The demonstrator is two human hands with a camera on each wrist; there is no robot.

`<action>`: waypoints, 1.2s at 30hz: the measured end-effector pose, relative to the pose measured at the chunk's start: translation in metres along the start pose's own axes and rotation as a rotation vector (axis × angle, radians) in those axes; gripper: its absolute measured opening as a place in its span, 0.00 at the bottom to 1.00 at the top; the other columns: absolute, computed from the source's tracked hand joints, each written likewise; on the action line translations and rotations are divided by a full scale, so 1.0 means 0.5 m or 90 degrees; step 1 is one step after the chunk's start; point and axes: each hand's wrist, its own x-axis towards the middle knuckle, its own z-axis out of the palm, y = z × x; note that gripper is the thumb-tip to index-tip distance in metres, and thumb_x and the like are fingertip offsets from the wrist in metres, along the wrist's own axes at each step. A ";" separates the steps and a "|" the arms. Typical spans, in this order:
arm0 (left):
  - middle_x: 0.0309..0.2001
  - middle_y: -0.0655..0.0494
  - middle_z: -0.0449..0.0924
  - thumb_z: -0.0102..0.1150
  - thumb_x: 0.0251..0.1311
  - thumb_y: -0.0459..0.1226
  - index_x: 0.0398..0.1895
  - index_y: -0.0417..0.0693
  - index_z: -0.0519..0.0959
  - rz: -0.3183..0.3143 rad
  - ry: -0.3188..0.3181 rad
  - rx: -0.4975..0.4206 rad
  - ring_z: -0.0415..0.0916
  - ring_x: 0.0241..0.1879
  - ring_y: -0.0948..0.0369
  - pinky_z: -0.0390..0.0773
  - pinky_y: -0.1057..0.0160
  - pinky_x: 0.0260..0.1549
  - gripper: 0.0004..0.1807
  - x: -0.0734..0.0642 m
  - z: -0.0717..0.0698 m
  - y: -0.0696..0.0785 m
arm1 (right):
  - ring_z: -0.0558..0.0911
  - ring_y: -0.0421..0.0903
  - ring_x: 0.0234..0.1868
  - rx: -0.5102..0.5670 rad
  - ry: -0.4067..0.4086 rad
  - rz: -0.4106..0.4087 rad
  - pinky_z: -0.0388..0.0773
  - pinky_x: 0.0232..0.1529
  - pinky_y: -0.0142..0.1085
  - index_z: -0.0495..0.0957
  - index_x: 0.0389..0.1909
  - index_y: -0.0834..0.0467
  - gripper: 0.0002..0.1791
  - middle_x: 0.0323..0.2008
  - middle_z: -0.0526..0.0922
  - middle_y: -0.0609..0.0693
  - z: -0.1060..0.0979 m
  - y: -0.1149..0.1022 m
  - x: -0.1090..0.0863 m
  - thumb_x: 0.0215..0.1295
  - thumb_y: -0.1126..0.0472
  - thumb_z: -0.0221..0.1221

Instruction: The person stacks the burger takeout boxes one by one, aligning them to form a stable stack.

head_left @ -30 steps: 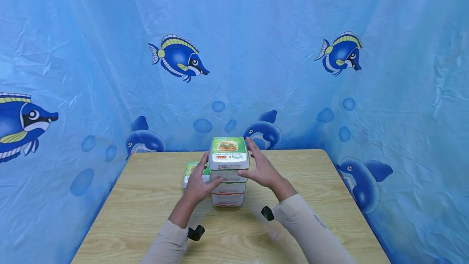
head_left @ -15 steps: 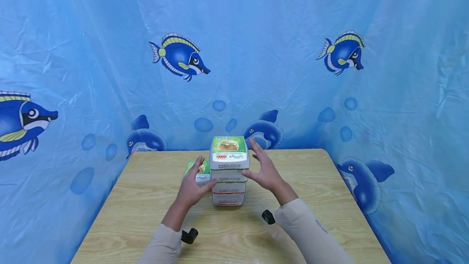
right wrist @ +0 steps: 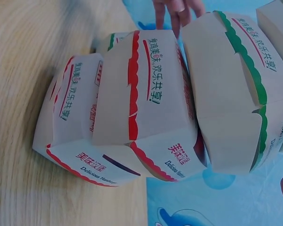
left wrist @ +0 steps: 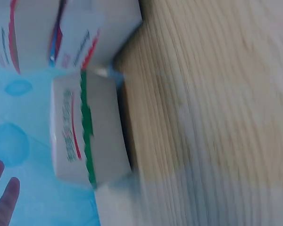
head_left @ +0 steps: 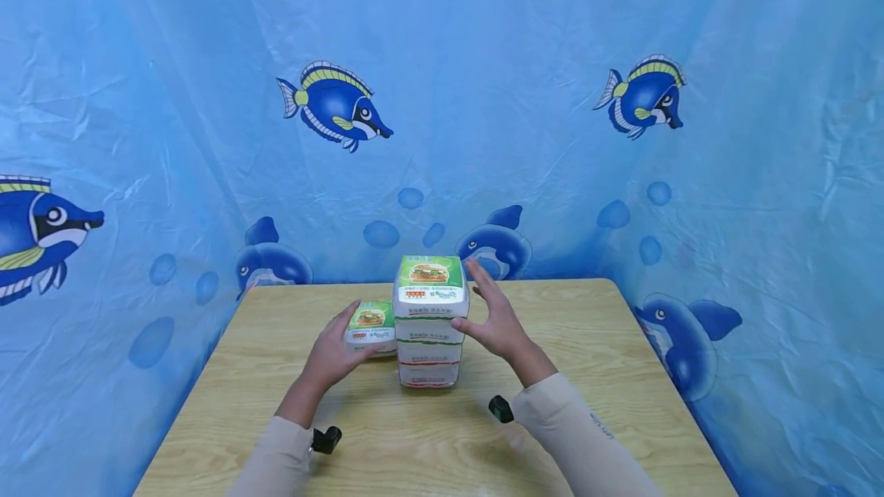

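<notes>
Stack of four burger boxes (head_left: 428, 328): upright near the middle of the wooden tabletop (head_left: 587, 382); the stacking looks mostly done.
Loose box (head_left: 371, 317): on the tabletop, just left of the tower, the only box in view left unstacked.
Left hand (head_left: 333, 355): fingers spread around the loose box, no grip visible; contact cannot be told.
Right hand (head_left: 501, 328): fingers spread beside the tower's upper right side; contact unclear.

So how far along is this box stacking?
Done: a four-box stack stands, the right hand beside its upper part. Under way: the left hand is at a fifth box on the table; grip unclear. Probably left: setting that box on top.
</notes>
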 end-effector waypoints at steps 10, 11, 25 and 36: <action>0.72 0.44 0.58 0.67 0.44 0.67 0.76 0.54 0.56 -0.025 -0.087 0.075 0.55 0.69 0.41 0.61 0.34 0.59 0.58 0.038 -0.017 -0.069 | 0.49 0.49 0.75 -0.014 -0.003 -0.012 0.64 0.63 0.56 0.47 0.77 0.39 0.55 0.77 0.48 0.50 -0.002 -0.005 -0.002 0.52 0.27 0.61; 0.72 0.44 0.57 0.67 0.43 0.67 0.76 0.54 0.56 -0.024 -0.097 0.083 0.54 0.69 0.41 0.60 0.34 0.60 0.59 0.043 -0.017 -0.072 | 0.49 0.49 0.75 -0.012 -0.004 -0.012 0.64 0.64 0.56 0.47 0.77 0.39 0.55 0.77 0.47 0.49 -0.003 -0.006 -0.002 0.52 0.27 0.61; 0.74 0.39 0.48 0.68 0.37 0.69 0.77 0.49 0.53 0.002 -0.244 0.220 0.41 0.72 0.39 0.46 0.33 0.65 0.65 0.102 0.027 -0.089 | 0.48 0.48 0.75 -0.007 -0.001 -0.009 0.64 0.64 0.55 0.47 0.77 0.38 0.54 0.77 0.45 0.40 -0.007 -0.010 -0.007 0.53 0.30 0.63; 0.73 0.36 0.48 0.61 0.44 0.71 0.75 0.53 0.60 -0.022 -0.223 0.249 0.40 0.72 0.37 0.41 0.34 0.65 0.56 0.085 0.027 -0.092 | 0.51 0.50 0.75 -0.002 0.002 -0.009 0.64 0.64 0.54 0.49 0.77 0.42 0.54 0.77 0.46 0.46 -0.014 -0.014 -0.009 0.53 0.32 0.64</action>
